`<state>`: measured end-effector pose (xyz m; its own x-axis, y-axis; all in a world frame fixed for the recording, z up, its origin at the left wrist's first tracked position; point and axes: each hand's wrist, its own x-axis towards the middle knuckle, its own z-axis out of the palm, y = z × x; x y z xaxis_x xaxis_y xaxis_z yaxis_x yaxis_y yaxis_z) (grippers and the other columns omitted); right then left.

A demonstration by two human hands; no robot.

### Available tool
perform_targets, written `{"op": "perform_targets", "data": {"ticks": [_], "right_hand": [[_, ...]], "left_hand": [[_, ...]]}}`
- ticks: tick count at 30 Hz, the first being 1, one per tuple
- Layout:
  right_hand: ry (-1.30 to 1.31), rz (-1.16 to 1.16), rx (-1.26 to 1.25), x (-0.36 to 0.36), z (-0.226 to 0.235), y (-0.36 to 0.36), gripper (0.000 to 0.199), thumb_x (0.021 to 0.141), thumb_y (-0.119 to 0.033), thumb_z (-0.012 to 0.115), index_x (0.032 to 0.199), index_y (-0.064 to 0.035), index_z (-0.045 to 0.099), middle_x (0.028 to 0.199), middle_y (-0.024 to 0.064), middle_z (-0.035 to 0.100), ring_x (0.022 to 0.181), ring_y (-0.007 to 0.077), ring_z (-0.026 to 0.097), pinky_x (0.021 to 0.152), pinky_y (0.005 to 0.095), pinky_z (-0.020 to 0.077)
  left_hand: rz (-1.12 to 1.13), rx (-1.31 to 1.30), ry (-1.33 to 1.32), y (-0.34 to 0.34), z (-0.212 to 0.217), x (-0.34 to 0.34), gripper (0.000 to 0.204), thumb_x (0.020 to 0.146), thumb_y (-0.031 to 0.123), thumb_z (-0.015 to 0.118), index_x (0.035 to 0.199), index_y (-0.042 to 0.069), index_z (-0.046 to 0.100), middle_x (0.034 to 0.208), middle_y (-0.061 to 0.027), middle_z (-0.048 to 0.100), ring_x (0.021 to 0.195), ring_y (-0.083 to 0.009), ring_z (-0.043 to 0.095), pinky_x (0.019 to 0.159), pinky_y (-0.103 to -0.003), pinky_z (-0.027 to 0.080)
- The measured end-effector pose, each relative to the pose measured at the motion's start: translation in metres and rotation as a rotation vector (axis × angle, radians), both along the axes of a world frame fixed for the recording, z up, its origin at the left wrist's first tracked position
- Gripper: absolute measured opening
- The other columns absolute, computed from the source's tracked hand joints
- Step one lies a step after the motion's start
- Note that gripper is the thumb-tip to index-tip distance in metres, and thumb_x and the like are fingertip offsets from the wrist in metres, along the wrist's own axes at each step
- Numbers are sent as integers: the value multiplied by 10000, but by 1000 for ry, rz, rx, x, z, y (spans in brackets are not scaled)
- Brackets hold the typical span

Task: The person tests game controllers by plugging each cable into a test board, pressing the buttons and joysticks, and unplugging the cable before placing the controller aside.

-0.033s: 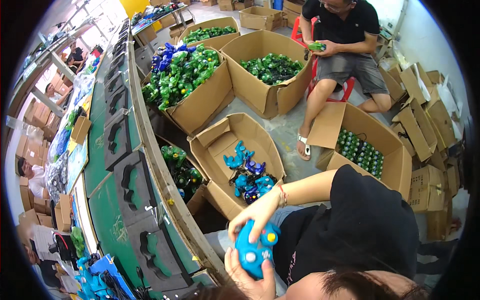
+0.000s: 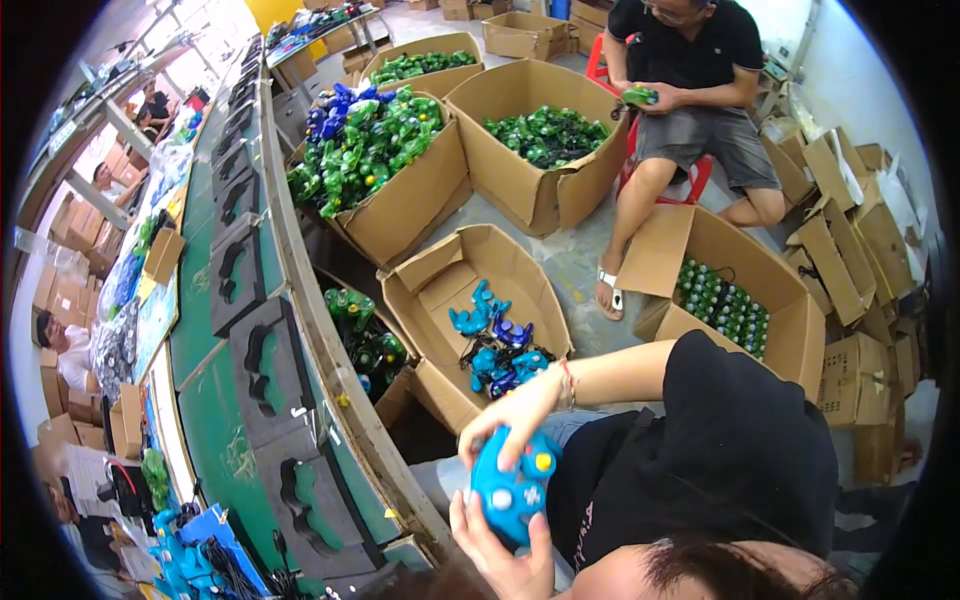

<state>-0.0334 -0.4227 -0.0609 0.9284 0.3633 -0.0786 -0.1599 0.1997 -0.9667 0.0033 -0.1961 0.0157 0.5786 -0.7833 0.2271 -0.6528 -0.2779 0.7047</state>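
In the head view, your right hand [image 2: 515, 410] and left hand [image 2: 505, 570] grip opposite ends of one turquoise game controller [image 2: 515, 522], held between them with its buttons and sticks facing up. Just past your right hand, an open carton [image 2: 448, 400] holds blue and turquoise controllers [image 2: 515, 333]. Ahead of both hands, a black cutout tray [image 2: 338, 505] lies on a green belt [image 2: 205, 392].

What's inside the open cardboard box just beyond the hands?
The box holds light-blue controllers, dark-blue controllers and black cables. Anything beneath them or behind the right hand is covered.
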Motion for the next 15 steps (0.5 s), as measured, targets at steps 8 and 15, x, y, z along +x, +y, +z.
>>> {"op": "perform_targets", "data": {"ticks": [8, 15], "right_hand": [[534, -940, 176, -12, -129, -59, 633, 808, -338, 712, 1294, -28, 451, 1228, 111, 543, 1086, 198, 555, 907, 334, 473], [550, -988, -858, -14, -241, -53, 649, 717, -350, 748, 1227, -38, 495, 1153, 207, 595, 1107, 315, 566, 931, 388, 453]], "left_hand": [[-375, -749, 615, 20, 7, -13, 456, 886, 277, 562, 1253, 20, 476, 1211, -228, 498, 1061, -341, 533, 868, -444, 451], [-726, -987, 842, 32, 16, -31, 432, 887, 279, 554, 1229, 22, 490, 1184, -220, 510, 1039, -338, 534, 857, -446, 449]]}}
